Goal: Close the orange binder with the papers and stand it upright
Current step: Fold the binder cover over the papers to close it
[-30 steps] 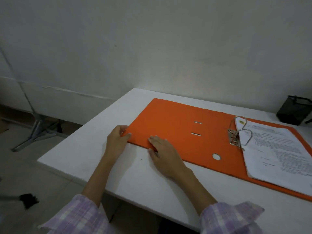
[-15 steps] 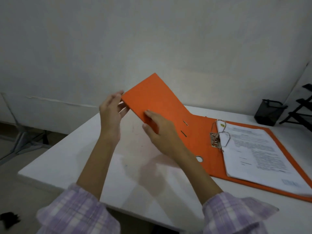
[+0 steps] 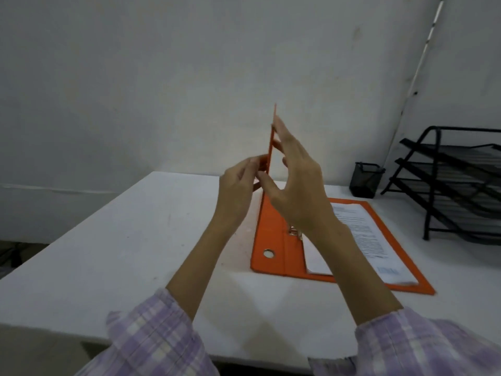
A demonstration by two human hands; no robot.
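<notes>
Mid-close on the orange binder (image 3: pixel 273 234) right now. The back cover lies flat on the white tabletop (image 3: pixel 135 240) in the lower right of the frame, with the papers (image 3: pixel 363 234) stacked on it by the metal ring clip (image 3: pixel 294 231). The front cover (image 3: pixel 271 142) is up on edge in the middle of the frame, basically vertical. My left hand (image 3: pixel 238 191) pinches its near edge, and my right hand (image 3: pixel 298 185) has its fingers (image 3: pixel 279 128) spread flat against the right face with the thumb round the edge. Next I reckon it needs swinging over to the right onto the papers, clearing the rings, then pressing shut before I tip it upright. The black mesh cup (image 3: pixel 364 180) and wire tray rack (image 3: pixel 455 185) are off to the right, well clear.
</notes>
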